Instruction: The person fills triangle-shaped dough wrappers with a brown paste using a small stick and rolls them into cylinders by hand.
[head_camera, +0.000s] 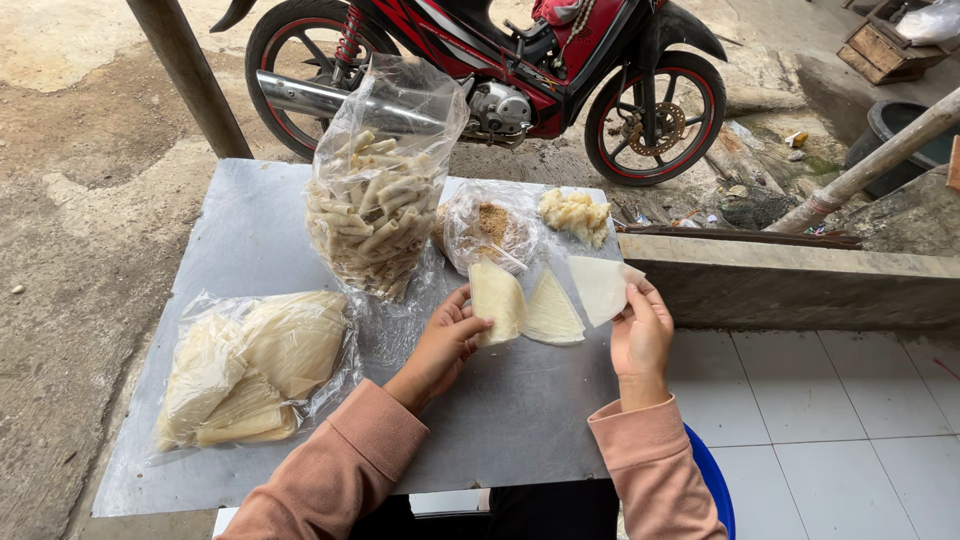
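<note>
My left hand (447, 340) pinches the edge of a pale wrapper sheet (497, 299) that lies on the grey metal table (520, 410). Beside it rests a second, triangular wrapper (552, 313). My right hand (640, 335) holds up another thin wrapper sheet (600, 287) at the table's right edge. Behind these stands a small clear bag of brown crumbly filling (490, 225) with a stick in it. A tall clear bag of rolled pastry sticks (377, 205) stands just left of it.
A clear bag of stacked folded wrappers (250, 365) lies at the table's left. A lump of pale dough-like pieces (575, 213) sits at the far right corner. A red motorbike (520, 70) is parked behind; poles (190, 75) flank the table, and white tiles (830, 420) lie right.
</note>
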